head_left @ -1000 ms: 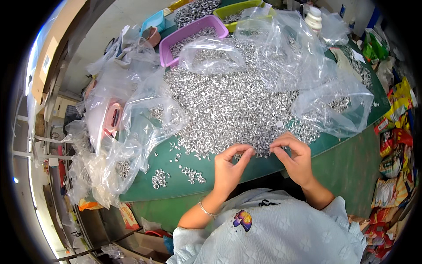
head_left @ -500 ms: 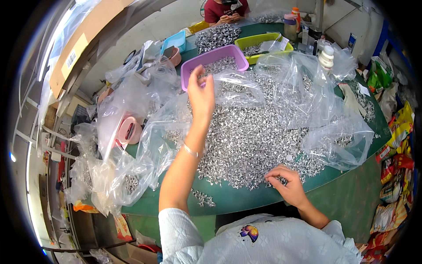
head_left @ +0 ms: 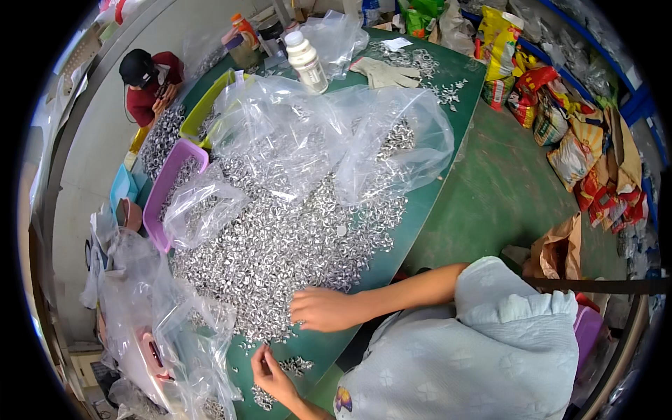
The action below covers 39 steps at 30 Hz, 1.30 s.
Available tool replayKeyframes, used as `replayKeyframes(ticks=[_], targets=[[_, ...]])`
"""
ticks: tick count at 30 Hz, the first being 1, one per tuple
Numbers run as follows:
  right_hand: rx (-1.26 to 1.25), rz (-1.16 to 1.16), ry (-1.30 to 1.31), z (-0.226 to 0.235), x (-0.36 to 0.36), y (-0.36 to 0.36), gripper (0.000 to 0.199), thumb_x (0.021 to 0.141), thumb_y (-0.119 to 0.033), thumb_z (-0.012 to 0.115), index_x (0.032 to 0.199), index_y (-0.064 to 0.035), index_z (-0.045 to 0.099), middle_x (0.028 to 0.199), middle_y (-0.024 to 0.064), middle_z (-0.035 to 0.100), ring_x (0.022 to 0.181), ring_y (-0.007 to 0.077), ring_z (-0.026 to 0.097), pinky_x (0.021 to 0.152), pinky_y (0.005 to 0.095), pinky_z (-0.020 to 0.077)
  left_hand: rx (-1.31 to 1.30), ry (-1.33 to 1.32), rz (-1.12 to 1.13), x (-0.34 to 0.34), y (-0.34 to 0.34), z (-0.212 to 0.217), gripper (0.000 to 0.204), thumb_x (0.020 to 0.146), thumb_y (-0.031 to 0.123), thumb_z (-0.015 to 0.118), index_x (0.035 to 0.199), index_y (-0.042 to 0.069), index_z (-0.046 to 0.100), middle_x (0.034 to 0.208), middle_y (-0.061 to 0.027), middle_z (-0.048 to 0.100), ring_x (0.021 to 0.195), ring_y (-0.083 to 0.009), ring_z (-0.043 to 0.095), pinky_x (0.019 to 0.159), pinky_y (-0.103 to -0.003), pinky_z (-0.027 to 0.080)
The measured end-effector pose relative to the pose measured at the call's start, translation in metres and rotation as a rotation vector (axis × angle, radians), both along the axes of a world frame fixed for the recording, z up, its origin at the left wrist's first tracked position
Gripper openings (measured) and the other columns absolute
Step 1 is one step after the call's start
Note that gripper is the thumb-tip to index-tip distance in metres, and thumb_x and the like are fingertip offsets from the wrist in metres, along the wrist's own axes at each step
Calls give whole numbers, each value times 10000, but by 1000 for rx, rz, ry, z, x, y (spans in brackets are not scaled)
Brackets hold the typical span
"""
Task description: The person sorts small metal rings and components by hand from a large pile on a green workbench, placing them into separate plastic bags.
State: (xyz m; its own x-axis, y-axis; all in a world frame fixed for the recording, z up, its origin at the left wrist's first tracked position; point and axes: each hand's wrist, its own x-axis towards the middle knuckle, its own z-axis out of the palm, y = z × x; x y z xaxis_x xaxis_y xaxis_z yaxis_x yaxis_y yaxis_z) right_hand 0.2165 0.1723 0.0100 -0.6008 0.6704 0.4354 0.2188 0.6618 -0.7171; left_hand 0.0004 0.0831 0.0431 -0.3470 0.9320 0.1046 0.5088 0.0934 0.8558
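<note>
A broad heap of small, curved silvery metal pieces (head_left: 280, 241) covers the middle of the green table. At the heap's near edge, my left hand (head_left: 275, 376) is closed in a pinch, thumb against fingers; whatever lies between the tips is too small to name. Just above and to the right, my right hand (head_left: 323, 309) rests low over the heap with its fingers curled together. Its fingertips touch the pieces, and what they hold is hidden. Beside my left hand lies a small separate cluster of the same pieces (head_left: 297, 365).
Clear plastic bags (head_left: 392, 133) lie over the heap's far side, others (head_left: 133, 294) at left. Beyond stand a purple tray (head_left: 155, 203), a yellow-green tray (head_left: 192, 126) and a white bottle (head_left: 306, 63). A glove (head_left: 383, 72) lies farther back. Another person (head_left: 150, 87) sits at far left.
The view has swung to the right. My left hand has come back from the purple tray to the heap's near edge, close to my right hand, which is now over the pieces.
</note>
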Motion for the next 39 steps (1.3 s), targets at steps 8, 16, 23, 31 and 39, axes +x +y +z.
replayKeyframes(ticks=[8, 16, 23, 31, 39], targets=[[432, 119, -163, -35, -115, 3, 166, 707, -150, 646, 865, -102, 660, 1047, 56, 595, 1076, 243, 504, 878, 406, 402, -10, 141, 139, -36, -56, -24, 179, 928, 68, 579, 1055, -44, 635, 984, -119, 654, 854, -188, 614, 739, -301, 488], [414, -42, -218, -13, -91, 9, 212, 777, -105, 646, 987, -86, 674, 1158, 75, 598, 1201, 282, 500, 937, 429, 388, 20, 110, 225, -27, -73, -12, 183, 861, -8, 610, 1039, -14, 650, 1037, -153, 638, 933, -265, 627, 792, -347, 509], [243, 125, -235, 13, -124, 11, 218, 759, -75, 696, 973, -52, 665, 1053, 47, 583, 1006, 239, 510, 843, 380, 381, 77, 327, 316, -33, -66, -19, 256, 817, -44, 623, 1072, -34, 613, 1063, -180, 600, 1004, -354, 565, 898, -403, 451], [275, 290, -419, 2, -141, 9, 128, 747, -128, 717, 839, -63, 657, 951, 46, 552, 946, 233, 492, 801, 360, 368, 75, 384, 183, -57, -25, -43, 267, 798, 33, 670, 1060, 1, 632, 1013, -124, 578, 920, -304, 550, 788, -395, 431], [255, 236, -252, 2, -152, 11, 94, 748, -98, 710, 809, -59, 650, 866, 33, 572, 868, 231, 509, 773, 354, 375, 55, 348, 215, -67, -28, -38, 248, 791, -20, 665, 1037, -4, 636, 983, -132, 585, 898, -309, 560, 796, -390, 452]])
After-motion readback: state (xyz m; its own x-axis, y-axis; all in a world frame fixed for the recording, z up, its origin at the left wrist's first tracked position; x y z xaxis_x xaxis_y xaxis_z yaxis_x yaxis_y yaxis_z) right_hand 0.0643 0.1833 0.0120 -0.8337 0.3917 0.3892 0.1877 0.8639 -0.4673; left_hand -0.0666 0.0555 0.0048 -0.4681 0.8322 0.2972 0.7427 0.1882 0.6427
